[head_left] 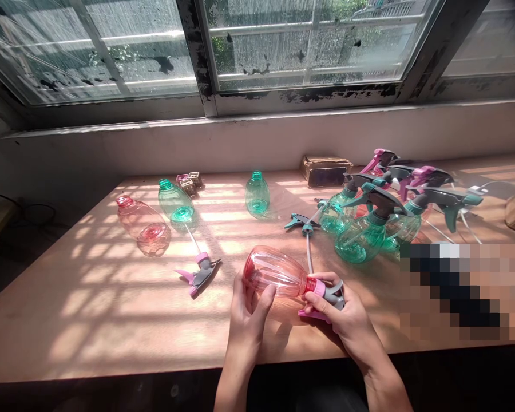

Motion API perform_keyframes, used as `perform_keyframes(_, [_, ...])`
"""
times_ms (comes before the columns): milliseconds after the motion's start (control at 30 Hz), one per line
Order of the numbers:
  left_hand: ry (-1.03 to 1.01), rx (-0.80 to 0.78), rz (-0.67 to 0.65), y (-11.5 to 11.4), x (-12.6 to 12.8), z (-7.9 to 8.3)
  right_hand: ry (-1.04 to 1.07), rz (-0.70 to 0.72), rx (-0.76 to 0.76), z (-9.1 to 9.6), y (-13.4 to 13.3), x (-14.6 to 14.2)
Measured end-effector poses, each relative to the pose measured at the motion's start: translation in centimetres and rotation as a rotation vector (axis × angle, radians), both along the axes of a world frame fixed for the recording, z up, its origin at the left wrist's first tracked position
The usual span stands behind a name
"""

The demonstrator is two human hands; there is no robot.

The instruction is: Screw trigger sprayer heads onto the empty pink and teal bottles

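Observation:
A clear red bottle (pixel 277 269) lies sideways above the table's front part, its neck to the right. My left hand (pixel 253 309) is wrapped round its base end, thumb on the near side. At the neck, my right hand (pixel 339 309) grips a pink and grey spray head (pixel 321 289), whose collar sits against the bottle's mouth. How far the collar is threaded on cannot be made out. Left of my hands lies a loose pink and grey spray head (pixel 201 272) with its tube. Beyond my right hand is a green and grey spray head (pixel 304 224), tube toward me.
Headless bottles stand behind: a red one (pixel 143 224), a green one (pixel 175 200) and another green one (pixel 257 194). Several bottles with spray heads (pixel 364 229) crowd the right side. A brown box (pixel 326 170) and small blocks (pixel 189 182) sit near the wall. A pixelated patch covers the right front.

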State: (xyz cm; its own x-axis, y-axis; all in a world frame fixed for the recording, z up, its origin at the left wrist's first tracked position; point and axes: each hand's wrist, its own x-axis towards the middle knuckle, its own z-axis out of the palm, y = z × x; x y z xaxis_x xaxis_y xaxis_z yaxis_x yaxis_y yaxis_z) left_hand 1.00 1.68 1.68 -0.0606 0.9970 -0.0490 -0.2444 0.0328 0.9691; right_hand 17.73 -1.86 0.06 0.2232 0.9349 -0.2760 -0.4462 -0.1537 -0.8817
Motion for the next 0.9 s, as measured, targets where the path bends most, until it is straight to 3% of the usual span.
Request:
perform_keyframes(600, [-0.012,0.006,0.005,0.0,0.0,0.1,0.008,0.004,0.022,-0.3,0.1,0.0])
perform_keyframes(900, [-0.044,0.005,-0.007,0.2,-0.3,-1.5,0.017,0.02,0.019,-0.3,0.1,0.2])
